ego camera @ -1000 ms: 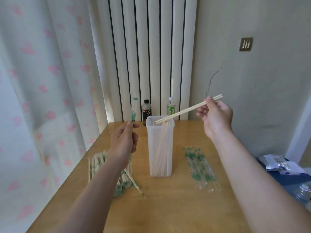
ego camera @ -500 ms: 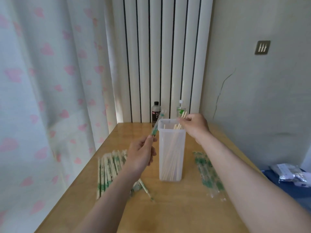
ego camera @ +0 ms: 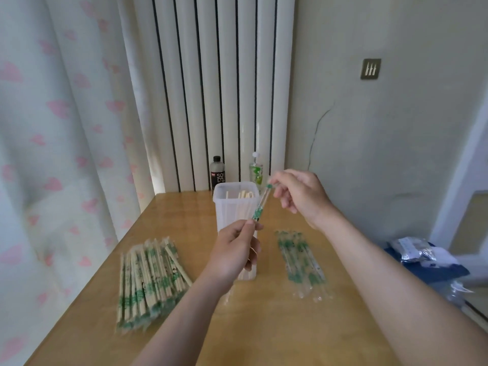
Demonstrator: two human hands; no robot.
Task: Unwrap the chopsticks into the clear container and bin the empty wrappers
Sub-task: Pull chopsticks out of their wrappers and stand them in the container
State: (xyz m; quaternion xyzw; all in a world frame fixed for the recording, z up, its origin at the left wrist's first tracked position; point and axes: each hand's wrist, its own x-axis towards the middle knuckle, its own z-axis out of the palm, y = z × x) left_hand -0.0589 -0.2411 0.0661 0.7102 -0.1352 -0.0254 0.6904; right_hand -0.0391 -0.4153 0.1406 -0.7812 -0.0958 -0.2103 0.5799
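Note:
A tall clear container [ego camera: 230, 211] stands mid-table with bare chopsticks upright inside it. In front of it my left hand [ego camera: 235, 249] pinches the lower end of a clear wrapper with green print [ego camera: 260, 207], which slants up to the right. My right hand [ego camera: 298, 194] pinches the wrapper's upper end beside the container's rim. A pile of wrapped chopsticks [ego camera: 150, 276] lies on the table to the left. Several empty wrappers [ego camera: 301, 262] lie flat on the right. I cannot tell whether anything is still inside the held wrapper.
The wooden table [ego camera: 264, 326] meets a white radiator at the back and a curtain on the left. A dark soda bottle [ego camera: 217, 173] and a green pouch drink [ego camera: 256, 170] stand behind the container. Foil packets on a blue bag [ego camera: 422, 257] lie off the table's right edge.
My right hand lowered the bare chopsticks into the container, let them go and came across to pinch the top of the wrapper. My left hand moved right with the wrapper.

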